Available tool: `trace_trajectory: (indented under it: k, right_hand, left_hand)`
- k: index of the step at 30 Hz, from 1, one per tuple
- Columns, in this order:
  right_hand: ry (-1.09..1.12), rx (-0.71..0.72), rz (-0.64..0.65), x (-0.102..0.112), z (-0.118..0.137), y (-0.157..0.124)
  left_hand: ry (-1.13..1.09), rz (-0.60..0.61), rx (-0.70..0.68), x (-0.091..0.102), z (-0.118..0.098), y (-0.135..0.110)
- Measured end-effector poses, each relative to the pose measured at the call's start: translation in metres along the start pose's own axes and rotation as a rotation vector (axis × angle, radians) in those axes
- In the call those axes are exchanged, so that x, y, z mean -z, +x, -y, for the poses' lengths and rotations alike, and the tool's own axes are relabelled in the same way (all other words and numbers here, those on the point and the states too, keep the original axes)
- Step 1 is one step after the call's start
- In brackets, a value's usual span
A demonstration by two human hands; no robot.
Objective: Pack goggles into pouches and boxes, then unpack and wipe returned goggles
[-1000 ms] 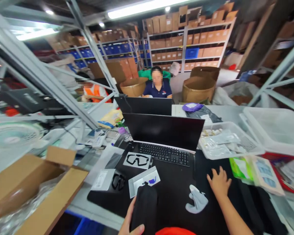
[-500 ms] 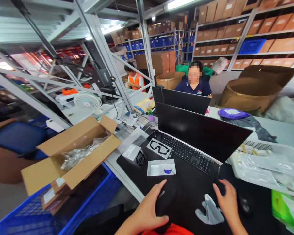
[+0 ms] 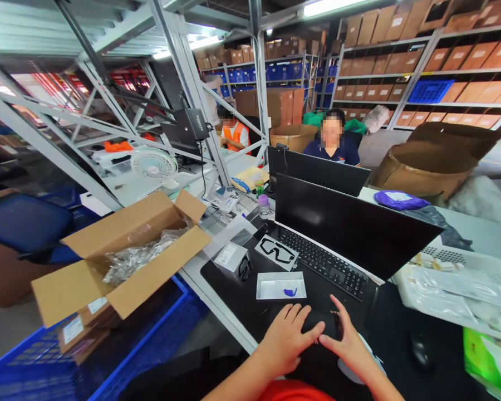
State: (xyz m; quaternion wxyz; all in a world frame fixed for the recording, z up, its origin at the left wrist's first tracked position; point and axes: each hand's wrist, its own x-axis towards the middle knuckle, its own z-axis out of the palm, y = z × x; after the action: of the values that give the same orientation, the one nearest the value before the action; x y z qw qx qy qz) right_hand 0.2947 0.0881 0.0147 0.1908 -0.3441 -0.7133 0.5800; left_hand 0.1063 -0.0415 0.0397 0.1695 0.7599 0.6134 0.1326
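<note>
My left hand lies palm down over the black desk mat, its fingers stretched out and its thumb pointing right. My right hand is close beside it, thumb and forefinger spread. Between them is a dark shape with small white marks, hard to tell from the mat. A grey-white glove lies partly hidden under my right hand and forearm. Just beyond my hands is a shallow white box tray with a small blue-purple item in it. Behind it are a lid picturing goggles and a grey box.
A monitor and keyboard stand ahead. To the right are a mouse, a white basket of packets and a green package. An open carton sits left, above a blue crate. A person sits opposite.
My right hand has moved left, over part of the glove, and now sits close to my left hand. My left hand has shifted right, its fingers now lying forward. The view has turned slightly left.
</note>
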Motion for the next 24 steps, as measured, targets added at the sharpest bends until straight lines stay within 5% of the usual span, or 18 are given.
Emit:
trace_trajectory:
  k: [6,8,11,15,19,24]
  right_hand:
    - [-0.054,0.064,-0.12,-0.021,0.029,0.016]
    - [-0.109,0.031,-0.23,-0.027,0.037,0.028]
    - [-0.28,-0.021,-0.358,-0.033,0.05,0.048]
    - [-0.508,-0.003,-0.377,-0.044,0.065,0.079]
    - [-0.629,-0.02,-0.423,-0.07,0.059,0.113]
    - [-0.835,-0.063,-0.518,-0.114,0.02,0.125]
  left_hand:
    - [0.072,-0.299,-0.07,-0.004,0.036,-0.008]
    - [0.028,-0.497,0.043,-0.011,0.05,-0.015]
    - [-0.136,-0.67,0.408,-0.029,0.076,-0.031]
    - [-0.431,-0.56,0.714,-0.055,0.113,-0.049]
    - [-0.613,-0.422,0.731,-0.066,0.136,-0.049]
    - [-0.67,-0.373,0.683,-0.06,0.149,-0.033]
